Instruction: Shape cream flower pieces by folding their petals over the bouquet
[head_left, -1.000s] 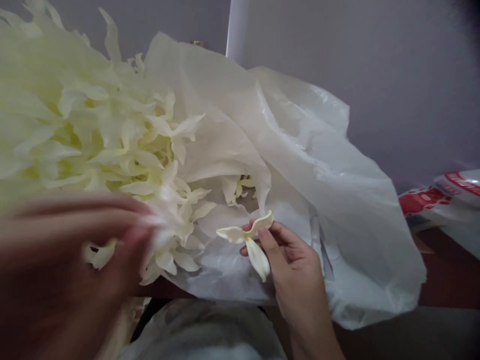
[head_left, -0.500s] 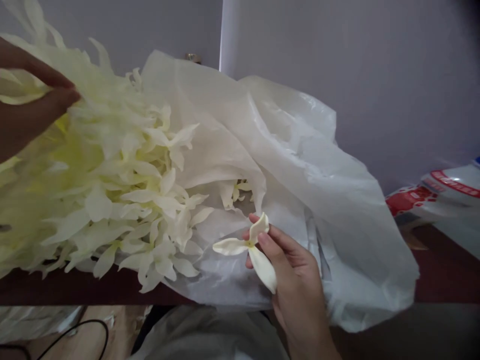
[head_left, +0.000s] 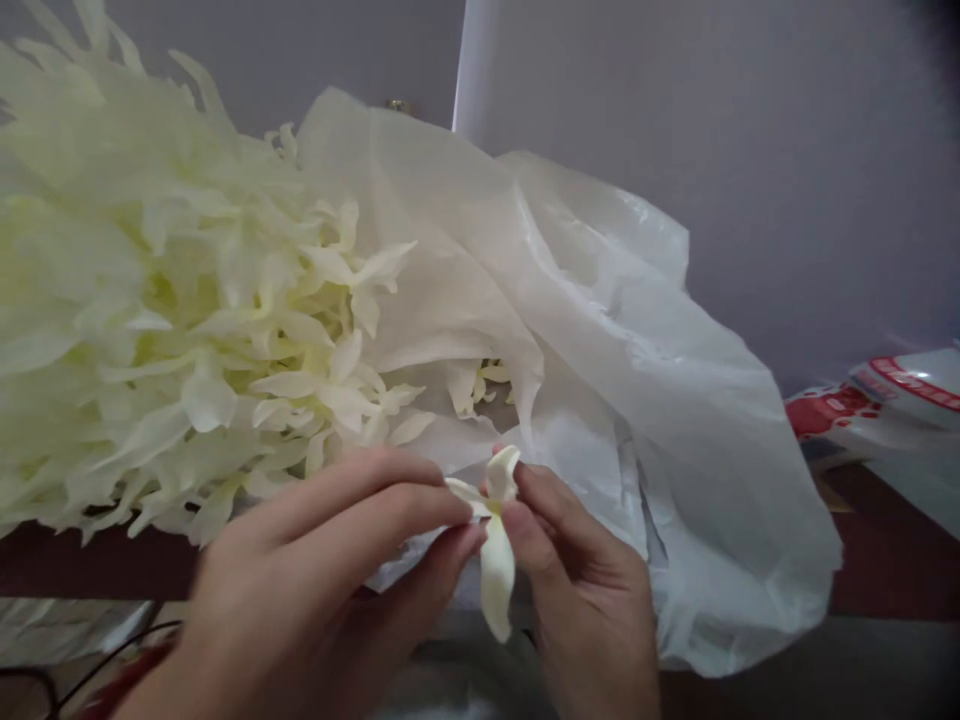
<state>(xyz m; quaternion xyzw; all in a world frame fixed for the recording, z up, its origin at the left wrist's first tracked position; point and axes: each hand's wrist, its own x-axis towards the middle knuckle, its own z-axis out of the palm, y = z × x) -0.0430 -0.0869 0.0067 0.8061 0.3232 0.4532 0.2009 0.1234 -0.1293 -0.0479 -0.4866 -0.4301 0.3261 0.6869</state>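
A cream, three-petalled artificial-looking flower (head_left: 496, 570) is held upright in front of my body. My right hand (head_left: 592, 590) pinches it near its centre between thumb and fingers. From the left, my left hand (head_left: 322, 570) has thumb and fingertips closed on the flower's left petal. Whether another petal lies in that pinch is hidden by the fingers. Behind the left hand rises a large heap of pale cream petals (head_left: 202, 390), yellowish deeper in. Right of the heap lies a crumpled white plastic bag (head_left: 622, 330), with a few cream petals (head_left: 491, 378) showing through its opening.
A dark red tabletop (head_left: 892, 560) runs beneath the heap and the bag. Red-and-white packaging (head_left: 840, 405) stands at the far right. Grey walls (head_left: 787, 170) close off the back. A black cable (head_left: 112, 655) curves over the floor at lower left.
My left hand has come from the heap at upper left down to the flower and now pinches its left petal. My right hand still holds the flower, which has turned slightly.
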